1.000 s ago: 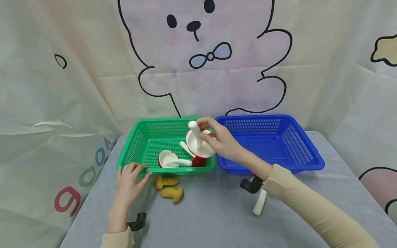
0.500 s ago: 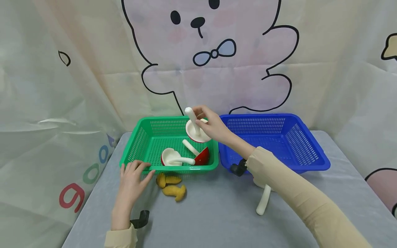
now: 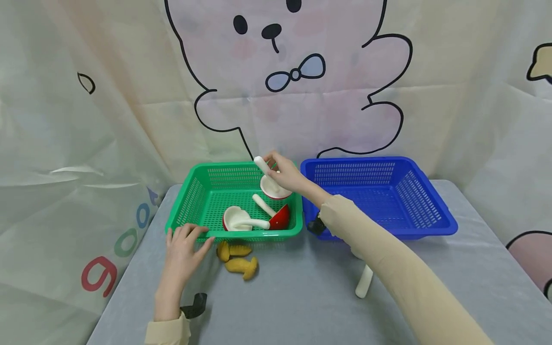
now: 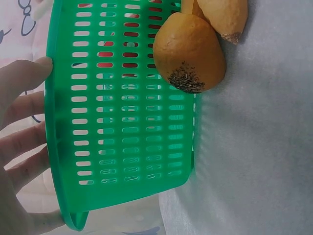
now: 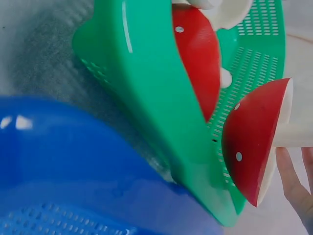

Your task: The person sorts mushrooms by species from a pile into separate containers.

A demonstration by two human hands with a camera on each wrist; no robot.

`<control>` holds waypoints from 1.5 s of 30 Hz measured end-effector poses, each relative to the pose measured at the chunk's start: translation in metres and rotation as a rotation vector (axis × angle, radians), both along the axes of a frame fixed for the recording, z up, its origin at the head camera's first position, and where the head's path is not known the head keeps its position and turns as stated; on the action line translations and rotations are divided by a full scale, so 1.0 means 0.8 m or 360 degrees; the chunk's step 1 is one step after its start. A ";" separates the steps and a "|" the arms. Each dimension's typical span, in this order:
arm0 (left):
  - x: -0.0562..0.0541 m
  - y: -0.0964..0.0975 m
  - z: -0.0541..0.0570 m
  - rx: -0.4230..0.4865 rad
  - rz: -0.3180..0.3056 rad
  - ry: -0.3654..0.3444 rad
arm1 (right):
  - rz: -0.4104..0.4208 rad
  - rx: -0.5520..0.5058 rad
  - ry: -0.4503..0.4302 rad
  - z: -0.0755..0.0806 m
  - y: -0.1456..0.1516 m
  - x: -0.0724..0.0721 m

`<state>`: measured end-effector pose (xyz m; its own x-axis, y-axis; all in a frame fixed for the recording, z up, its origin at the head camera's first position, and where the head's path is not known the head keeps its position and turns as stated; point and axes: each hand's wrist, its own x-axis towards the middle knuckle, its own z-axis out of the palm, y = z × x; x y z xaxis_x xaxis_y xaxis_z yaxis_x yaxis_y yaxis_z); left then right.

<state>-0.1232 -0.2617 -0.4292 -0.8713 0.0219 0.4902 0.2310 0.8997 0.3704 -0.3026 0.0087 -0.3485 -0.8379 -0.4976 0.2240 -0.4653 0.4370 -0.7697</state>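
Left hand (image 3: 183, 251): we see its fingers spread, the tips resting on the near rim at the front-left corner.
Green basket (image 3: 215, 203): smooth plastic, rectangular, with flared walls pierced by rows of rounded slots.
Mustard mushrooms (image 3: 241, 266): two, lying on the grey cloth (image 3: 302, 306) just in front of the green basket; close up, we see a rounded cap patched with dark flecks.
First red mushroom (image 3: 235, 218): inside the green basket, its hollow white underside towards us, its thick, smooth stem pointing right.
Second red mushroom (image 3: 281, 218): in the front-right corner, its domed cap dotted white, its stem slanting back and left.
Held mushroom (image 3: 276, 188): over the green basket's right end, stem up and leaning left, red dome below; we cannot tell whether it touches the wall.
Right hand (image 3: 286, 175): thumb and fingers pinched together on the held mushroom's white stem.
Table mushroom (image 3: 364, 282): a blunt white stem on the cloth, the rest mostly hidden by a beige sleeve (image 3: 379, 254).
Blue basket (image 3: 371, 199): slotted plastic, right beside the green one.
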 end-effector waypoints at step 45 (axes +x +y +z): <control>0.003 0.001 0.003 0.0000 0.0008 -0.0020 | 0.0083 0.0504 -0.0191 -0.006 0.006 0.017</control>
<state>-0.1209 -0.2609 -0.4269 -0.8776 0.0178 0.4791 0.2219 0.9009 0.3730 -0.2890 0.0137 -0.3535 -0.8204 -0.5698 -0.0474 -0.4076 0.6410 -0.6503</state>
